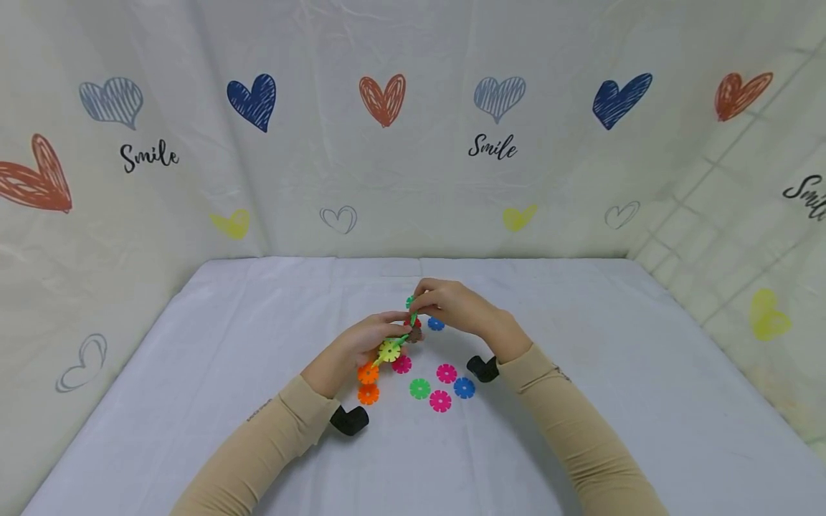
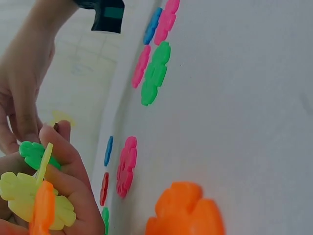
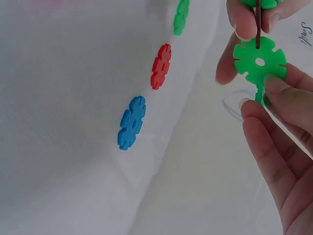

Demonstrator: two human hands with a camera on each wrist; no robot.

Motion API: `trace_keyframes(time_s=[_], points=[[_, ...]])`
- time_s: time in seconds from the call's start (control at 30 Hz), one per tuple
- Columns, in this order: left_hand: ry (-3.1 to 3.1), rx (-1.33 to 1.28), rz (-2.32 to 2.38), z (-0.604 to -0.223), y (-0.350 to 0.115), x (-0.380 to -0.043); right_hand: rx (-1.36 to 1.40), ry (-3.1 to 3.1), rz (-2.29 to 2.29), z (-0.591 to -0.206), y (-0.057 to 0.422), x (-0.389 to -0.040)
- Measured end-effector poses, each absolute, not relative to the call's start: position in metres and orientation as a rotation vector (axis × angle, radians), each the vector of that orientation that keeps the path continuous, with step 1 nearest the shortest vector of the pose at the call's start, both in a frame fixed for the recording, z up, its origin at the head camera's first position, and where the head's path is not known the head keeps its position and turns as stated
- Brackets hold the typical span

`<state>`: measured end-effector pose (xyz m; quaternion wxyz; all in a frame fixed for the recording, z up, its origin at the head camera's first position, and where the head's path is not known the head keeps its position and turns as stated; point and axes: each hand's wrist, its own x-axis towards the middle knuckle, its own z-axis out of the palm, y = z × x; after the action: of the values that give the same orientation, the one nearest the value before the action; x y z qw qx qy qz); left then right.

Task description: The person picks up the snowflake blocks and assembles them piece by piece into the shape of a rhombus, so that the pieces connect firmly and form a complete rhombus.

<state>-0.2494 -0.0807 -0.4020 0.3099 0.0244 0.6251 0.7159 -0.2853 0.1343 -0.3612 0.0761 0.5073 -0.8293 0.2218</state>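
My left hand (image 1: pixel 369 338) holds a joined string of notched plastic flower discs. A yellow disc (image 1: pixel 389 351), a brown disc (image 1: pixel 415 335) and an orange disc (image 2: pixel 43 208) belong to it. Thumb and fingers of my right hand (image 1: pixel 454 304) pinch a green disc (image 3: pixel 261 58) at the string's far end. Its notch meets the edge of the brown disc, and another green piece (image 3: pixel 259 93) stands edge-on below it, between the fingertips. How far the slots are pushed together, I cannot tell. Part of the string is hidden behind my left fingers.
Loose discs lie on the white cloth: a pink disc (image 1: pixel 440 401), a blue disc (image 1: pixel 464 388), a green disc (image 1: pixel 420 388) and an orange disc (image 1: pixel 368 394) nearer me. Beyond the hands lie a red disc (image 3: pixel 161 66) and a blue disc (image 3: pixel 132 123). Each wrist carries a black camera.
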Motion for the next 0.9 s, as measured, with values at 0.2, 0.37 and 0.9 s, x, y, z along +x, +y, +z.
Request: trace_keyframes(time_s=[0.2, 0.37, 0.9], points=[[1.642, 0.099, 1.897, -0.402, -0.080, -0.249, 1.434, -2.537, 0.709, -0.365, 0.132, -0.283], [1.697, 0.073, 1.914, -0.402, -0.080, -0.250, 1.287, -2.598, 0.849, -0.369, 0.130, -0.278], [1.745, 0.002, 1.943, -0.402, -0.074, -0.249, 0.789, -2.983, 1.018, -0.372, 0.110, -0.271]])
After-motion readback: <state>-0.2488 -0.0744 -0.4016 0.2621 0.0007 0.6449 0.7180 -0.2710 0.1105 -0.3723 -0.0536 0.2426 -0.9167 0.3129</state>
